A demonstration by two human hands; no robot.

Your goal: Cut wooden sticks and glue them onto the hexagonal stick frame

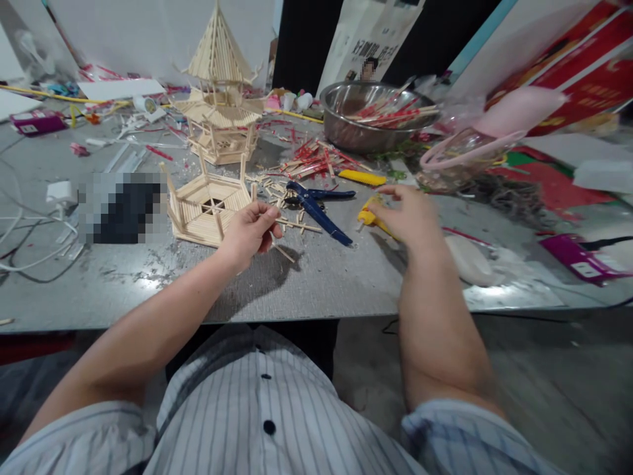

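My left hand [251,231] is closed, with a thin wooden stick [301,225] pointing right from its fingers. Below it, another stick end [283,252] shows over the table. Just behind that hand sits a hexagonal frame of wooden sticks [195,221] with upright posts. My right hand [410,210] has its thumb and fingers around a small yellow bottle [378,218] with a pale nozzle, low over the table; the palm hides part of it. Between my hands lie blue-handled pliers or cutters [316,208] and short cut stick pieces [277,191].
A tiered stick pagoda [217,105] stands behind the frame. A steel bowl [341,128] holds red-and-pale sticks, with more red scraps [321,161] before it. A yellow-handled knife [362,177] lies near. Purple boxes [37,123], cables and a white charger [62,192] are around.
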